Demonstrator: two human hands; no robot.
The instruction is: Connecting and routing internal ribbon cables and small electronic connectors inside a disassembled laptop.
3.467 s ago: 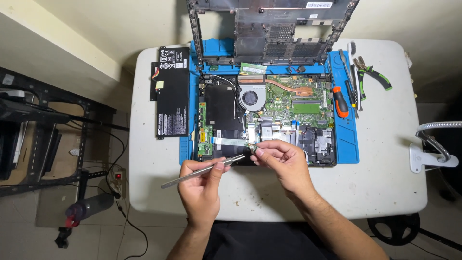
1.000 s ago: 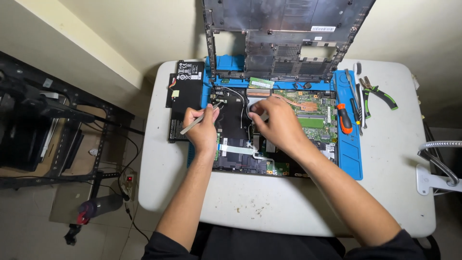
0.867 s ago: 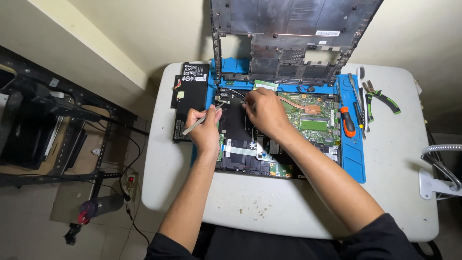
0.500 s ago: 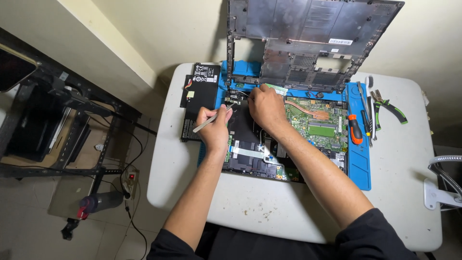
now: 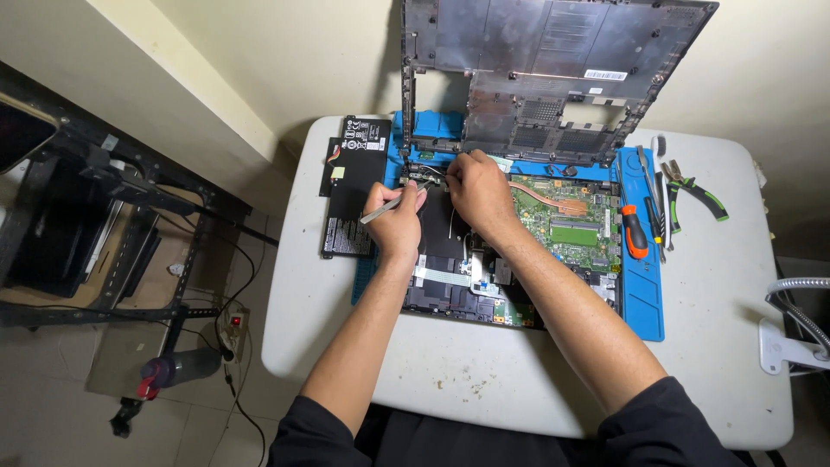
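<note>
Left hand point(image 5: 395, 220): fingers clenched around a pair of metal tweezers point(image 5: 391, 205), tips aimed at the laptop's upper left corner.
Right hand point(image 5: 478, 190): just beside the left; fingers pinched down at that same corner, though I cannot tell what they grip.
Opened laptop point(image 5: 519, 251): lies base-up on a blue work mat point(image 5: 644, 294), green mainboard and copper heat pipe exposed.
Bottom cover point(image 5: 553, 69): stands upright against the wall behind the laptop.
Battery pack point(image 5: 353, 186): flat, black, on the counter point(image 5: 726, 346) just left of the mat.
Tools: an orange-handled screwdriver point(image 5: 634, 232) on the mat's right strip; green-handled pliers point(image 5: 692, 192) near it on the counter.
</note>
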